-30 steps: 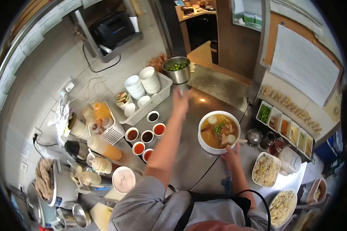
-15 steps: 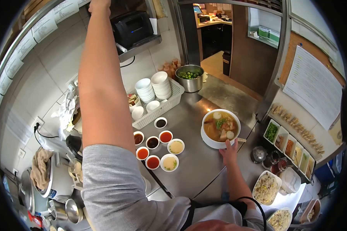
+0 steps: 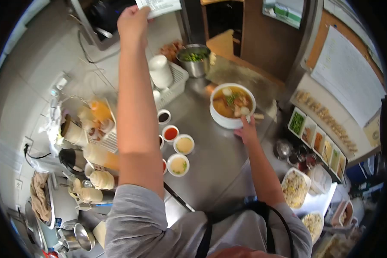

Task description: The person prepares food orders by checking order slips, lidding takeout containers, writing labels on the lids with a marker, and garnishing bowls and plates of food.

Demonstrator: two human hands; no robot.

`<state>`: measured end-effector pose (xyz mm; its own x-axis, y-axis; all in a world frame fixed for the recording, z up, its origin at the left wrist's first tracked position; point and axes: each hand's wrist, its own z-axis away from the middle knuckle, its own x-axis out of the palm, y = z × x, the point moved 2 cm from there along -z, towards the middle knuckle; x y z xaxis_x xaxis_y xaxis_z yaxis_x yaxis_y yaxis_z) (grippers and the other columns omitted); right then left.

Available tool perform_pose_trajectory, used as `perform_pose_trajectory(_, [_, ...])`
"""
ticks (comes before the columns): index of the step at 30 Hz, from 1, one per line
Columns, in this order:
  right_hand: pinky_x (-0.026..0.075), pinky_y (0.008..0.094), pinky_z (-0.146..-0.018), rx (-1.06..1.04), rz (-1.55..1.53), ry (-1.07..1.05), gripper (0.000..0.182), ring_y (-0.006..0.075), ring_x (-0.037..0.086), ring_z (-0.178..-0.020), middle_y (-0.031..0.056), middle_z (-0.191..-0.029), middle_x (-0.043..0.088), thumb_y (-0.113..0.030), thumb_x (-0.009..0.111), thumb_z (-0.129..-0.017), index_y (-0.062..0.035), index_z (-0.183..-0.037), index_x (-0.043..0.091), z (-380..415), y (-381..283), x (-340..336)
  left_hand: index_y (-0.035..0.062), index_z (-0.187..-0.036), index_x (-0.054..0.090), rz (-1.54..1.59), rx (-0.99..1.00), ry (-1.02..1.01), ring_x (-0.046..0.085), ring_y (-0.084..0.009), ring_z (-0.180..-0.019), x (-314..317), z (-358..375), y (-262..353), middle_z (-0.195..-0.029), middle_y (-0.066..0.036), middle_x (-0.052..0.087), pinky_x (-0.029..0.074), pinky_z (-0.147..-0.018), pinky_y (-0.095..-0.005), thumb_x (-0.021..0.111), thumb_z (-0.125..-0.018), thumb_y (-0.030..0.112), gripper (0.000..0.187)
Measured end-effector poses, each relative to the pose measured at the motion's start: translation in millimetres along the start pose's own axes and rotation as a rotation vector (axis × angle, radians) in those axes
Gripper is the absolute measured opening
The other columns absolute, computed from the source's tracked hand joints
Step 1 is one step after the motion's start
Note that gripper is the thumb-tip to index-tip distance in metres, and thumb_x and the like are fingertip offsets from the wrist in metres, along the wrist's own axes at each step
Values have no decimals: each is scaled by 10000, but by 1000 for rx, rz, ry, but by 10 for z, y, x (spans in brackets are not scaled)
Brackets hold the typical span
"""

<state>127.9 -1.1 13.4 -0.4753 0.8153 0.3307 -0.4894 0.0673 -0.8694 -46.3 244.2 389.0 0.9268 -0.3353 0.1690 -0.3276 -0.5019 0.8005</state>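
At the top of the head view, my left hand is raised with its fingers closed on a white printed slip. My right hand grips the near rim of a white bowl, which stands on the steel counter. Broth, pale round pieces, chunks of meat and chopped greens fill the bowl. Small sauce cups, among them a red one and a pale yellow one, stand left of it. My left forearm hides part of that group.
A steel pot of green fruit and a basket of white bowls stand behind. Topping trays, jars and a rice dish lie right. Bottles crowd the left.
My left hand has come down from the top edge, now with a paper slip in it. The camera view has shifted, and my right hand stays on the bowl.
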Motion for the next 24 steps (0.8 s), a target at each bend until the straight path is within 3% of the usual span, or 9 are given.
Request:
perform_pose_trajectory(2, [458, 277, -472, 84, 409, 32, 787, 218, 540, -567, 139, -1065, 468, -430, 577, -710, -95, -1295, 168, 149, -242, -60, 9, -800, 510, 88, -126, -19, 483, -97, -577, 147, 806, -283, -677, -30, 535, 371, -506, -213, 564, -692, 87, 144])
perform_pose_trajectory(4, [449, 285, -551, -22, 525, 12, 629, 191, 536, -675, 126, -1052, 489, -463, 512, -751, -86, -1217, 322, 446, -505, -34, -13, -765, 506, 36, -319, -43, 448, -88, -569, 185, 1601, -673, -641, -24, 507, 372, -513, -215, 554, -681, 67, 126])
perform_pose_trajectory(6, [438, 257, -606, -216, 130, -119, 577, 156, 515, -692, 95, -998, 519, -410, 488, -784, -94, -1230, 302, 783, -573, 10, 2, -728, 498, -54, -461, -78, 420, -68, -564, 166, 2389, -1051, -629, -7, 487, 356, -509, -205, 549, -691, 55, 82])
perform_pose_trajectory(9, [424, 254, -633, -185, 203, -241, 527, 139, 508, -710, 80, -944, 530, -272, 505, -789, -85, -1231, 289, 1081, -306, 52, 18, -697, 487, -30, -699, -91, 417, -60, -582, 12, 3433, -1649, -648, -4, 489, 355, -520, -202, 555, -697, 59, 79])
perform_pose_trajectory(12, [422, 265, -598, -35, 517, -164, 534, 138, 514, -677, 67, -836, 548, -132, 532, -746, -60, -1217, 292, 1065, 156, -73, 7, -737, 501, -97, -807, -152, 469, -96, -569, -152, 4022, -1802, -650, -35, 516, 366, -510, -207, 558, -695, 55, 86])
perform_pose_trajectory(15, [420, 282, -581, -202, 887, -105, 536, 147, 514, -635, 65, -721, 543, -35, 515, -709, -35, -1199, 300, 974, 408, -179, 9, -860, 528, -382, -638, -291, 532, -189, -745, -267, 4147, -1737, -790, -93, 564, 397, -647, -289, 586, -683, 78, 199])
perform_pose_trajectory(18, [425, 295, -583, -388, 984, -76, 510, 188, 523, -604, 82, -648, 531, -24, 507, -704, -35, -1178, 319, 963, 463, -194, 74, -1010, 525, -760, -188, -426, 443, -290, -999, -292, 4149, -1631, -1006, -91, 540, 318, -809, -413, 629, -652, 127, 376])
perform_pose_trajectory(21, [430, 327, -590, -367, 1092, -139, 500, 248, 528, -618, 120, -701, 533, -37, 517, -699, -50, -1164, 331, 995, 441, -150, 137, -1086, 512, -902, -121, -625, 327, -289, -1119, -339, 4185, -1746, -1121, -40, 502, 217, -878, -444, 657, -632, 203, 481])
perform_pose_trajectory(24, [425, 359, -637, -518, 1172, -90, 396, 290, 521, -710, 133, -838, 522, -41, 527, -693, -89, -1078, 445, 1017, 468, -131, 166, -1024, 560, -954, -91, -661, 343, -322, -1107, -340, 4159, -1778, -1131, -40, 494, 244, -860, -440, 670, -614, 240, 431])
